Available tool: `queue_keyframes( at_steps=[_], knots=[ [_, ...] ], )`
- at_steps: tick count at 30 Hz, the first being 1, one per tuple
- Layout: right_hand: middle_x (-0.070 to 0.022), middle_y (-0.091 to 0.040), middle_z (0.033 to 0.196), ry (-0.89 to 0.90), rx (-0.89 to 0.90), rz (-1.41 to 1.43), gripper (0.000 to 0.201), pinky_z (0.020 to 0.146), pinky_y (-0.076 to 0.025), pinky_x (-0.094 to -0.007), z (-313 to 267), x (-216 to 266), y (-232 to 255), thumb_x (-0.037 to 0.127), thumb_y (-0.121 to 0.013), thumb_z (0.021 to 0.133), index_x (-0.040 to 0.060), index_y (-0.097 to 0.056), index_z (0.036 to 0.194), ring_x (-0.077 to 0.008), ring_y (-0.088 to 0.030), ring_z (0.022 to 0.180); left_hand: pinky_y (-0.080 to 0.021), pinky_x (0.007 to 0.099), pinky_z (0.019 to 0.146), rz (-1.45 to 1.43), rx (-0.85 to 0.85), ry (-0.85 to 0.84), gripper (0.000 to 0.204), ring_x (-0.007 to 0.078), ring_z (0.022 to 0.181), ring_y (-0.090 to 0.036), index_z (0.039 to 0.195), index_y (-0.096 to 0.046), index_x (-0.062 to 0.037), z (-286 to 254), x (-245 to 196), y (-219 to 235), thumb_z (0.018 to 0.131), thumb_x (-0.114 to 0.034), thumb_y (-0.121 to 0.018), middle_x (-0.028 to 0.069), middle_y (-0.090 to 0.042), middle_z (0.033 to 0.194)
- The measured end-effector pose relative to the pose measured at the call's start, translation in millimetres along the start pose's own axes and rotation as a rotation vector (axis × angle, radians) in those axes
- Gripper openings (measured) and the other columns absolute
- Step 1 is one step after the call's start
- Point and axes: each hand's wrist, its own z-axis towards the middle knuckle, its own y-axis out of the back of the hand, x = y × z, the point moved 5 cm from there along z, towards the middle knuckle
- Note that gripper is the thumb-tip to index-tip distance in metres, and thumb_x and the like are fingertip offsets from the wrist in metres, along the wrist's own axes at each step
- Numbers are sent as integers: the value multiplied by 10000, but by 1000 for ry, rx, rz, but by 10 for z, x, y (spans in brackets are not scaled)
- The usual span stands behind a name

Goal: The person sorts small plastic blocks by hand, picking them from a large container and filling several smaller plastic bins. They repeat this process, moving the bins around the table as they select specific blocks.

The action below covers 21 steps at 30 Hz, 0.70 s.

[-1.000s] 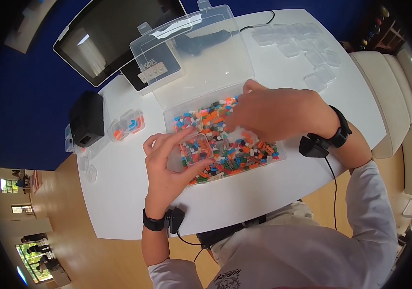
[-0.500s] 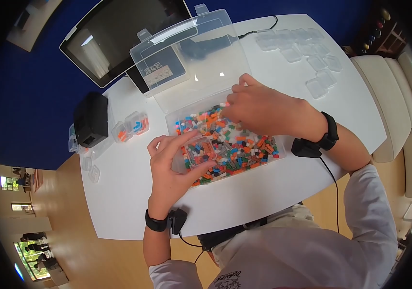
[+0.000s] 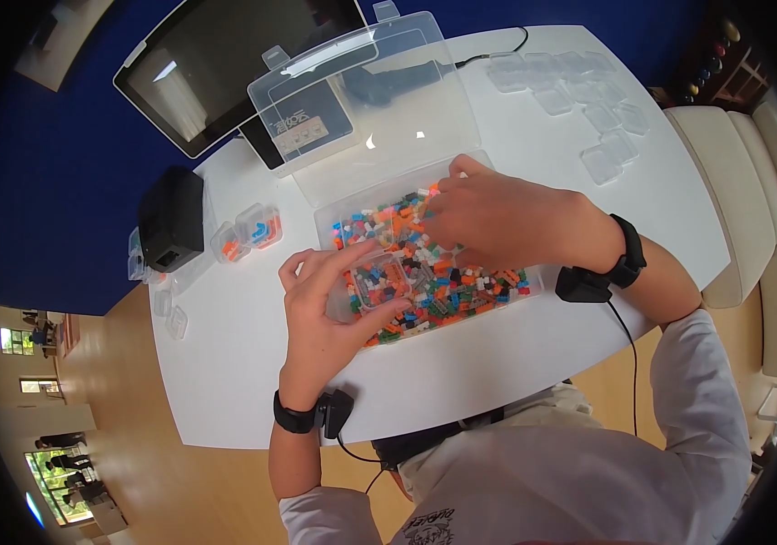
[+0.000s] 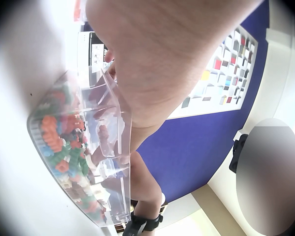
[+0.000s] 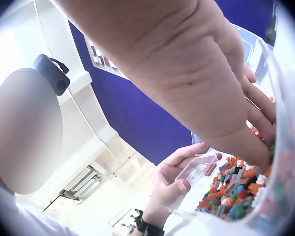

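A clear plastic box (image 3: 325,221) full of small coloured building bricks (image 3: 461,300) stands on the table, its see-through lid (image 3: 407,113) raised at the back. Over the left part of the bricks, my left hand (image 3: 316,304) holds a small clear box (image 5: 194,169) between thumb and fingers. A reddish-brown brick (image 5: 210,168) shows inside it in the right wrist view. My right hand (image 3: 498,218) reaches down into the large box with its fingers (image 5: 259,120) among the bricks. The fingertips are partly hidden there.
Small clear boxes with orange and blue bricks (image 3: 261,227) stand left, near a black device (image 3: 170,222). Several clear small cases (image 3: 602,163) lie at the back right. Behind the lid are a white-and-black box (image 3: 316,127) and a monitor (image 3: 216,73).
My right hand has lifted slightly, then lowered back, its fingers again among the bricks. My left hand keeps holding the small box in nearly the same place.
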Motion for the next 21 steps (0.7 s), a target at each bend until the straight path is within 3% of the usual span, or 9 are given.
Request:
queue_keyframes(
  at_steps=[3, 9, 12, 14, 16, 18, 19, 21],
  knots=[
    [-69, -753, 1006, 59, -109, -31, 99, 1163, -405, -442, 7, -5, -73, 115, -818, 1012, 96, -774, 1100, -247, -704, 1136, -347, 435, 1240, -11, -1, -11, 793, 226, 1143, -685, 1457, -799, -127, 3, 3, -1, 731, -265, -1089, 30, -873, 1327],
    [-71, -741, 970, 61, -21, 37, 95, 1151, -416, -452, 123, 95, -124, 45, -787, 994, 92, -738, 1062, -262, -719, 1083, -348, 432, 1236, 2, 6, -2, 791, 229, 1146, -684, 1458, -798, -127, 8, -6, 4, 733, -256, -1088, 31, -872, 1331],
    [-57, -729, 944, 98, -107, 20, 86, 1119, -425, -441, 82, 40, -161, 43, -778, 1000, 100, -735, 1048, -253, -714, 1044, -361, 492, 1247, 12, -1, -21, 749, 237, 1165, -753, 1444, -779, -142, 10, -16, 0, 777, -290, -1085, 38, -870, 1251],
    [-49, -729, 951, 84, -57, -10, 89, 1113, -430, -435, 62, 58, -14, 58, -789, 1001, 103, -735, 1056, -248, -714, 1037, -351, 433, 1227, -3, 1, -8, 792, 229, 1152, -672, 1456, -801, -124, 4, 3, -6, 730, -252, -1091, 39, -871, 1279],
    [-41, -729, 957, 71, -6, -39, 96, 1106, -435, -428, 33, 75, 54, 73, -799, 1002, 106, -735, 1064, -243, -714, 1030, -353, 435, 1226, -2, -3, -4, 787, 233, 1151, -669, 1450, -804, -122, 1, -8, -1, 729, -254, -1091, 41, -870, 1260],
    [-28, -721, 964, 102, -271, -46, 122, 1090, -445, -410, -17, 101, 200, 97, -813, 1001, 108, -725, 1084, -241, -713, 1019, -354, 436, 1225, 0, -11, 1, 781, 237, 1149, -666, 1444, -807, -119, -1, -17, 4, 729, -256, -1091, 44, -868, 1241],
    [-28, -721, 964, 104, -270, -46, 122, 1090, -445, -410, -1, 126, 185, 97, -813, 1001, 108, -725, 1084, -241, -713, 1019, -355, 438, 1225, 2, -14, 5, 779, 241, 1148, -665, 1442, -809, -117, 1, -19, 7, 730, -258, -1091, 46, -867, 1234],
    [-21, -708, 989, 243, -489, 369, 130, 1079, -449, -412, 15, 223, 235, 118, -816, 1016, 108, -701, 1076, -247, -709, 1012, -356, 440, 1224, 5, -17, 9, 776, 245, 1146, -664, 1440, -810, -115, 3, -18, 12, 731, -261, -1091, 48, -866, 1227]
  ],
)
